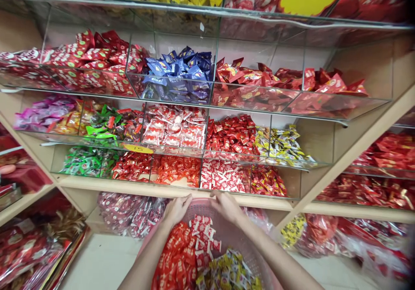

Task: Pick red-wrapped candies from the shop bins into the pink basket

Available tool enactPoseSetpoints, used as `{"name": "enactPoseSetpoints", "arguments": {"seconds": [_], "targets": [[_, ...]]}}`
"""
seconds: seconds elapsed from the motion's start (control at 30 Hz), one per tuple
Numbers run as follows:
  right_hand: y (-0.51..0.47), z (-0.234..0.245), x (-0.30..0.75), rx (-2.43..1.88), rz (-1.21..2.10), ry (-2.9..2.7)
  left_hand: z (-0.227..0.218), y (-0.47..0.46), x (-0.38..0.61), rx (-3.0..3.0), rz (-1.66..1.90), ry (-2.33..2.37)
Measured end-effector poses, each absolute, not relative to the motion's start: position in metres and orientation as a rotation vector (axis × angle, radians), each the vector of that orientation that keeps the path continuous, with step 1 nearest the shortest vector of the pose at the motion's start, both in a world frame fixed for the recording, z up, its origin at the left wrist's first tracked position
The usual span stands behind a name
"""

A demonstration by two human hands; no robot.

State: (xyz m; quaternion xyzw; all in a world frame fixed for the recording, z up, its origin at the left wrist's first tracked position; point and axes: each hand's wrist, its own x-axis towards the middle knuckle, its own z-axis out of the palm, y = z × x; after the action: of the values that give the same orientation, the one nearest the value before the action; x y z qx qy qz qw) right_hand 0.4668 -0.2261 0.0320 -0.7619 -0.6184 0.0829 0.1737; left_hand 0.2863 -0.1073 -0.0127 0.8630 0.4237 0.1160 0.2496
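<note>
A pink plastic basket (259, 242) with small holes in its wall is below me at the front edge of the candy shelf. My left hand (177, 208) is closed on the far rim, left of its middle. On the right part of that same rim, my right hand (226, 206) is closed too. Inside lie orange-red wrapped candies (177, 255) on the left, red-and-white candies (201, 234) at the far side, and yellow-and-white candies (230, 270) nearest me. The basket's near side is out of view.
Just beyond the basket runs the wooden shelf edge (129, 187). Above it, clear bins hold red-and-white candies (223, 175), orange candies (178, 169) and blue packets (181, 71). Bagged candies (129, 212) sit under the shelf. A slanting wooden upright (353, 156) stands right.
</note>
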Motion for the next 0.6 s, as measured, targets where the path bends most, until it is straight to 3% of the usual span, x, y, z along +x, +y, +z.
{"name": "enactPoseSetpoints", "arguments": {"seconds": [0.2,0.6], "targets": [[-0.219,0.047,0.534,-2.545,-0.096,-1.242,-0.016,-0.106,0.287,2.340,0.323,1.153],[-0.202,0.037,0.555,-2.653,0.078,-1.295,-0.012,-0.106,0.286,2.298,0.326,1.151]]}}
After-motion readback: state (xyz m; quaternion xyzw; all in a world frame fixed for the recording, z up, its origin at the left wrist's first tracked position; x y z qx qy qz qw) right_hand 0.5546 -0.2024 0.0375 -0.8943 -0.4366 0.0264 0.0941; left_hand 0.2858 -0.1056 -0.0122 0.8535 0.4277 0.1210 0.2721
